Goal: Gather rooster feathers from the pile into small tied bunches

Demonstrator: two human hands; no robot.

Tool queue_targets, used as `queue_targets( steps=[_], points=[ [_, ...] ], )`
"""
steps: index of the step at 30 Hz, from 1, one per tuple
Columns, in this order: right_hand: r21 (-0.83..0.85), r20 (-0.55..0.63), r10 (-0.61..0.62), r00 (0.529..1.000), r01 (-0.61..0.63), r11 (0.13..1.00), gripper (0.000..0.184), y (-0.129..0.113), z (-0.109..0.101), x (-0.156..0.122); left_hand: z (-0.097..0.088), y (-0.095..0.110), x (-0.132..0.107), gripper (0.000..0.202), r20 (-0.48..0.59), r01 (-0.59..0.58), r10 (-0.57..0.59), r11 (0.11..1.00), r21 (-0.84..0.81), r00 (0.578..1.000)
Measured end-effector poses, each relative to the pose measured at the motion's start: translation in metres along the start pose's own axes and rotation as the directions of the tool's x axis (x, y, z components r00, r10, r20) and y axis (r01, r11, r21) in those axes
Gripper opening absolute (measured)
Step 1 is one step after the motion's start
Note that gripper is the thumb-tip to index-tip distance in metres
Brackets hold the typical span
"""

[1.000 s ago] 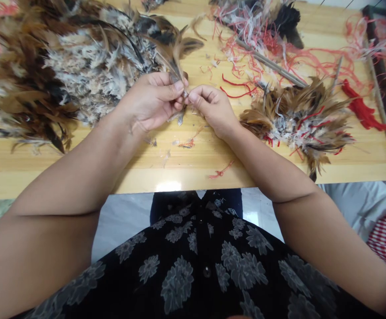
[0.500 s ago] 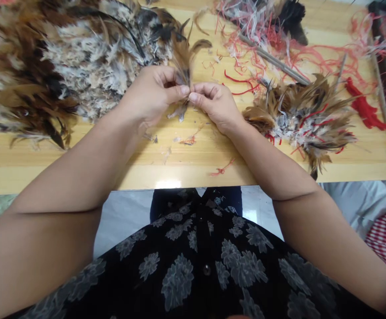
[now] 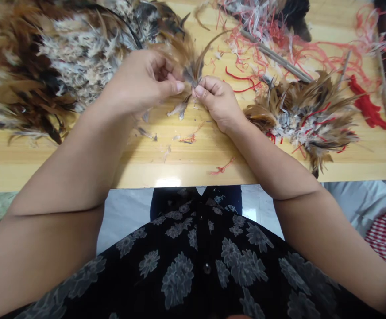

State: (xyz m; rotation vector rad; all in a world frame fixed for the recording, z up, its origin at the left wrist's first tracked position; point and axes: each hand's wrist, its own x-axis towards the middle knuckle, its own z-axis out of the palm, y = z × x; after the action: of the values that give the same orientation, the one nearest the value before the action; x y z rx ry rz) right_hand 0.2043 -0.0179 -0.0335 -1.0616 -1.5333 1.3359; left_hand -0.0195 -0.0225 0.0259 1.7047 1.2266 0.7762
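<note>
My right hand (image 3: 220, 101) pinches a small bunch of brown and grey feathers (image 3: 192, 73) by its base, between thumb and forefinger. The feather tips fan upward and to the left, partly smeared by motion. Just left of the bunch is my left hand (image 3: 146, 79), its fingers curled and its thumb against the forefinger; whether something thin is between them is hidden. A greyish feather scrap (image 3: 179, 110) lies on the table below the two hands.
A large pile of brown, black and whitish feathers (image 3: 76, 57) covers the table's left. On the right lie a feather bundle with red ties (image 3: 307, 117), red strips (image 3: 367, 104), grey rods (image 3: 277, 60) and tangled pink and white strings (image 3: 262, 22). Thread scraps (image 3: 222, 168) lie near the front edge.
My left hand has moved left and slightly up, away from my right hand. The feather bunch now stands in my right hand alone, its feathers spread wider.
</note>
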Motion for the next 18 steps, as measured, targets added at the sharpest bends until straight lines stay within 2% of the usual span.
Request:
queue_targets(
  steps=[2, 3, 6, 9, 12, 14, 18],
  points=[
    [0.004, -0.017, -0.002, 1.000, 0.002, 1.000, 0.050, 0.001, -0.002, -0.001, -0.008, 0.007, -0.002, 0.011, -0.007, 0.042, -0.041, 0.964, 0.261, 0.999],
    [0.007, -0.030, -0.016, 0.999, 0.016, 1.000, 0.051, 0.003, -0.004, -0.001, -0.009, 0.012, -0.003, 0.007, 0.013, 0.077, -0.090, 0.916, 0.394, 0.996],
    [0.006, -0.055, -0.057, 0.997, 0.057, 0.998, 0.055, 0.008, -0.008, 0.001, -0.006, 0.019, -0.005, 0.011, 0.070, 0.126, -0.214, 0.777, 0.617, 0.974],
    [-0.051, -0.070, -0.012, 0.997, 0.008, 0.999, 0.054, 0.008, -0.008, 0.002, -0.001, 0.010, -0.005, 0.017, 0.078, 0.104, -0.204, 0.748, 0.655, 0.976],
    [-0.058, -0.102, 0.021, 0.995, -0.027, 0.998, 0.046, 0.000, -0.004, -0.002, -0.002, -0.007, -0.003, 0.016, 0.120, 0.059, -0.171, 0.777, 0.626, 0.978],
    [-0.042, -0.124, 0.023, 0.992, -0.028, 0.999, 0.042, -0.005, -0.001, -0.004, -0.003, -0.010, -0.002, 0.014, 0.138, 0.043, -0.156, 0.800, 0.599, 0.978],
    [-0.080, -0.154, 0.024, 0.988, -0.036, 0.996, 0.042, -0.006, 0.002, -0.005, 0.001, 0.013, -0.008, 0.010, 0.064, 0.081, -0.148, 0.799, 0.596, 0.987]
  ],
)
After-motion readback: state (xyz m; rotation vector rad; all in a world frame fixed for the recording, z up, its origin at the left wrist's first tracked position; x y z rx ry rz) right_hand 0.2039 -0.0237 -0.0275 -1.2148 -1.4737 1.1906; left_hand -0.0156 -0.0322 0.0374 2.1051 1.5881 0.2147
